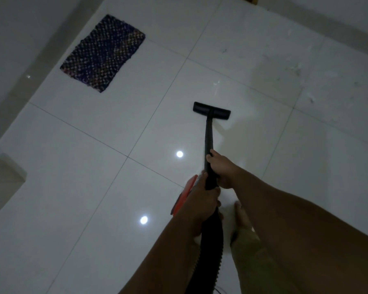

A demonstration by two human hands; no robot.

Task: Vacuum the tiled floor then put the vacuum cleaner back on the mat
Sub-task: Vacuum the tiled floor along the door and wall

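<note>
The vacuum cleaner's black wand runs forward to a flat black floor head resting on the white tiled floor. My right hand grips the wand higher up. My left hand grips it just below, where the ribbed black hose begins. An orange-red part of the vacuum body shows behind my left wrist. The dark woven mat lies flat at the upper left, near the wall.
A grey wall with a skirting strip runs along the left. A pale block juts out at the left edge. Specks of debris lie on the tiles at the upper right. My bare foot stands by the hose.
</note>
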